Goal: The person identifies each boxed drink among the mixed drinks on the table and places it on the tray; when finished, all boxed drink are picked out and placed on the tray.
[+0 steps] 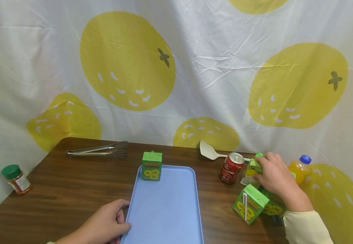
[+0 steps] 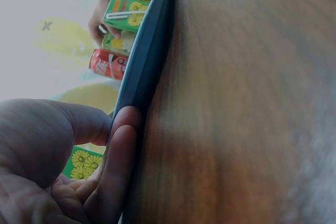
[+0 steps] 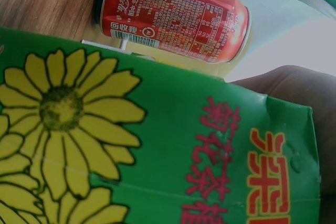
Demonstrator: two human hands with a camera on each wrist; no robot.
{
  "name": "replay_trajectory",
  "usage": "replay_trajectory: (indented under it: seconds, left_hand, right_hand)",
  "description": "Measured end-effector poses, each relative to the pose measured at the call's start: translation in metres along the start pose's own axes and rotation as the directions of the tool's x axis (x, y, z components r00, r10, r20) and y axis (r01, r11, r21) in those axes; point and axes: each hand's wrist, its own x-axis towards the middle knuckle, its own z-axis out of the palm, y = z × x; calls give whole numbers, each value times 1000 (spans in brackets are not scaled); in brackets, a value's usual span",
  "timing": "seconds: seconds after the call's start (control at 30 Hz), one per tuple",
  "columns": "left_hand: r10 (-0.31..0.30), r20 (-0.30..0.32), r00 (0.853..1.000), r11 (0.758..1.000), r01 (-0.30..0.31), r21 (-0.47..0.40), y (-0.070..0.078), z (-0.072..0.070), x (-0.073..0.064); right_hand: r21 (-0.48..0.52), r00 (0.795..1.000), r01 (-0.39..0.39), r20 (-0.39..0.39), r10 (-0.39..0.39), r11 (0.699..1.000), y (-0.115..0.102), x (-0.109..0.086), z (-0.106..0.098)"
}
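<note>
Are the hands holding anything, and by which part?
The left hand pinches the tray by its left rim; the right hand seems to grip a carton near its top.

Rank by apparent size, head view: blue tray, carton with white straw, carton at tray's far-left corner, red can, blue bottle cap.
1. Blue tray, even cut off by the frame
2. Carton with white straw
3. Red can and far-left-corner carton: too close to rank
4. Blue bottle cap

I see a light-blue tray [image 1: 164, 203], green cartons [image 1: 152, 166] with yellow flowers, a red can [image 1: 232, 169] with white lettering, and a brown, wood-grained table [image 1: 73, 183]. My sleeve [image 1: 307, 227] is cream; the white curtain [image 1: 204, 34] carries yellow fruit.
</note>
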Motion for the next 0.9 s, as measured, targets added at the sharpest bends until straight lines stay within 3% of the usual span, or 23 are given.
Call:
replay_trajectory:
  seconds: [0.47, 0.9]
  left_hand:
    - [7, 5, 1000, 1000, -7, 0, 0, 0, 0]
    - [7, 7, 1000, 1000, -7, -1, 0, -1, 1]
  right_hand:
    - [5, 1000, 0, 17, 0, 1000, 2, 1, 2]
    - [49, 996, -43, 81, 39, 998, 1, 1, -2]
